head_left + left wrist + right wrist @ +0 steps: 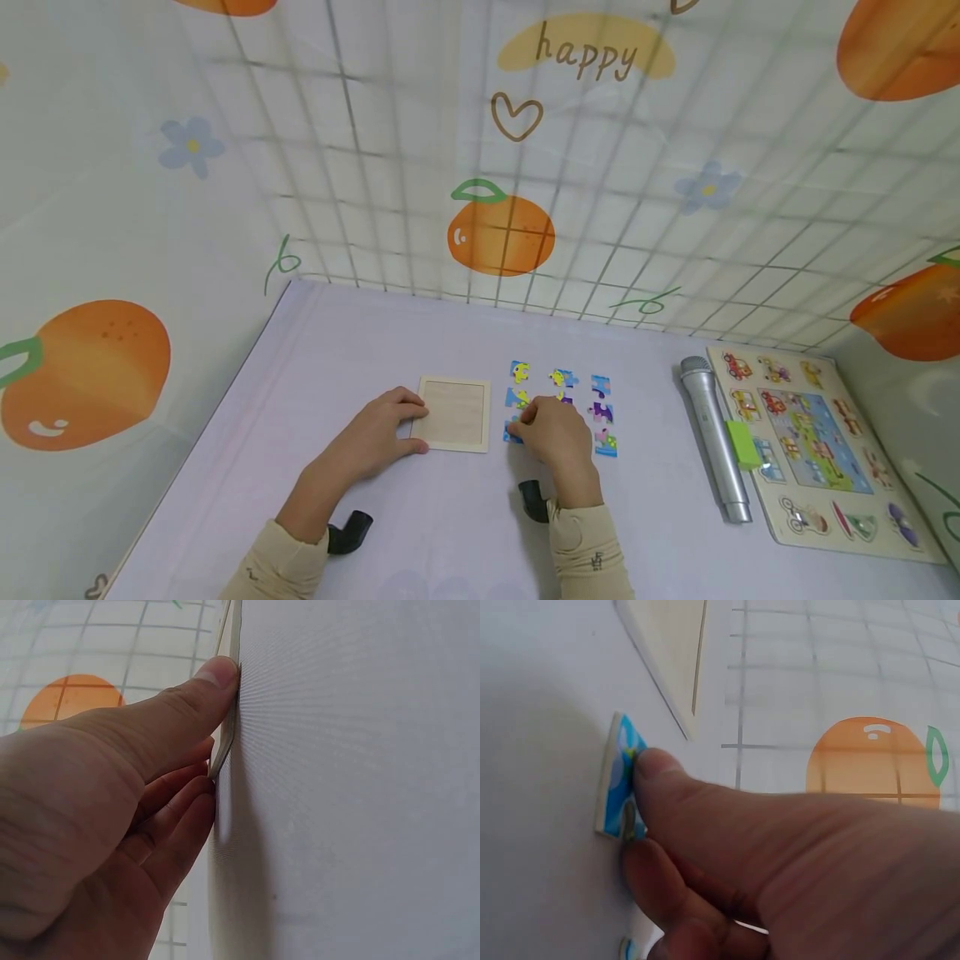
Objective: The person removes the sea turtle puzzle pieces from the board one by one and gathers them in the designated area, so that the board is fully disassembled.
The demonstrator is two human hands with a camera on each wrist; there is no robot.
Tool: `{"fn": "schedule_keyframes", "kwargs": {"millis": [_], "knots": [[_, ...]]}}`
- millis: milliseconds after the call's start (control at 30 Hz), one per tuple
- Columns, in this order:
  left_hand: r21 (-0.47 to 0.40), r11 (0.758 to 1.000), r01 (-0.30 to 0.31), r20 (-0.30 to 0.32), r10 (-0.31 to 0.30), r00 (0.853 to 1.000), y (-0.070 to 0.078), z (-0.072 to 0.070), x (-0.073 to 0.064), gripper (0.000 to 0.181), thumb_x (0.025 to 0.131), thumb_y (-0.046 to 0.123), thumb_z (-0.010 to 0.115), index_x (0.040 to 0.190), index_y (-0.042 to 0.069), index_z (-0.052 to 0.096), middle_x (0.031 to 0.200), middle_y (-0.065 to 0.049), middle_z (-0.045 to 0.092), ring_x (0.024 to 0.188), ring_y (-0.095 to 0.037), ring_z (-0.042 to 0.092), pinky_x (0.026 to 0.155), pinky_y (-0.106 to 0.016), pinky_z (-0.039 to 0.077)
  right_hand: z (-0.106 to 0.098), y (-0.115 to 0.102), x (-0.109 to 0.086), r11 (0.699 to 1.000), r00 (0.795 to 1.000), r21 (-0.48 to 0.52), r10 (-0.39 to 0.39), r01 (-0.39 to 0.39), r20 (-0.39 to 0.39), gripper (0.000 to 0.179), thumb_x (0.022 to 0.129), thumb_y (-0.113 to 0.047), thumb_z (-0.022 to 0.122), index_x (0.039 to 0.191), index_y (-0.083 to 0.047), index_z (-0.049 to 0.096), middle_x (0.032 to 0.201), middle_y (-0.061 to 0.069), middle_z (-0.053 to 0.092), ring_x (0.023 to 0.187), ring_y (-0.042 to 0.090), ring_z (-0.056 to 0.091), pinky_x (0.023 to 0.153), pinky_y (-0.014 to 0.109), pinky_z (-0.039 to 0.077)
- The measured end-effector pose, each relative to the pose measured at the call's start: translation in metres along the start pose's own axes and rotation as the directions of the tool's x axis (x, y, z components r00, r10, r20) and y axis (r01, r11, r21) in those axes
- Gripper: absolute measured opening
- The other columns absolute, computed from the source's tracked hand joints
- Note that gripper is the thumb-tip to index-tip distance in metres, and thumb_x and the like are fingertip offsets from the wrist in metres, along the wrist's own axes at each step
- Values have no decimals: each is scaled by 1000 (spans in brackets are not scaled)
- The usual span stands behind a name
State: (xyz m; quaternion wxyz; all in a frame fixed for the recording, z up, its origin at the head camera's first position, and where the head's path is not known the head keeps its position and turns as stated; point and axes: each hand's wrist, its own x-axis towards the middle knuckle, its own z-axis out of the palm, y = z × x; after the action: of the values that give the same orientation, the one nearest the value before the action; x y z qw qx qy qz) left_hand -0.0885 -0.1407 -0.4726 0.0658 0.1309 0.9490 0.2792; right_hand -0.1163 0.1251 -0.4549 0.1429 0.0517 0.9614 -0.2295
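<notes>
A square wooden puzzle tray [453,414] with a raised rim and a bare inside lies flat on the table. My left hand [381,431] grips it at its left side, thumb near the lower left corner; in the left wrist view, the thumb and fingertips [199,802] touch its edge. To the tray's right, jigsaw pieces [602,412] with blue, yellow and purple pictures lie in loose rows. My right hand [557,435] reaches over them and pinches a blue jigsaw piece [615,791] between thumb and index finger. The hand hides some middle pieces.
A silver microphone [714,437] lies at the right, with a lime-green block [742,445] beside it. Under the block's right side is a wooden picture board [783,523] with vehicle pictures. A grid wall [390,225] behind a printed sheet borders the table's back.
</notes>
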Motion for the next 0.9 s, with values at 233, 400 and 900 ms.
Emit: {"fn": "schedule_keyframes", "kwargs": {"millis": [233, 400, 900], "knots": [[5, 1000, -11, 1, 11, 1000, 1, -1, 0, 56, 81, 26, 87, 128, 3, 70, 131, -4, 62, 125, -25, 60, 106, -42, 51, -1, -1, -1, 1000, 1000, 2, -4, 4, -2, 26, 84, -36, 84, 92, -14, 72, 83, 0, 69, 71, 18, 58, 56, 29, 44], [10, 1000, -11, 10, 11, 1000, 0, -1, 0, 56, 81, 26, 87, 129, 3, 69, 131, -4, 62, 126, -25, 59, 106, -41, 51, -2, -2, -1, 1000, 1000, 5, -4, 4, 4, 26, 85, -36, 83, 94, -14, 73, 85, 1, 70, 72, 18, 59, 57, 29, 44], [0, 1000, -4, 10, 4, 1000, -6, 0, 0, 55, 86, 26, 82, 134, 3, 66, 139, -5, 59, 132, -26, 56, 110, -44, 49, -2, -2, -1, 1000, 1000, 0, -5, 5, 0, 26, 85, -36, 83, 95, -13, 73, 84, 0, 70, 71, 17, 59, 56, 29, 45]]}}
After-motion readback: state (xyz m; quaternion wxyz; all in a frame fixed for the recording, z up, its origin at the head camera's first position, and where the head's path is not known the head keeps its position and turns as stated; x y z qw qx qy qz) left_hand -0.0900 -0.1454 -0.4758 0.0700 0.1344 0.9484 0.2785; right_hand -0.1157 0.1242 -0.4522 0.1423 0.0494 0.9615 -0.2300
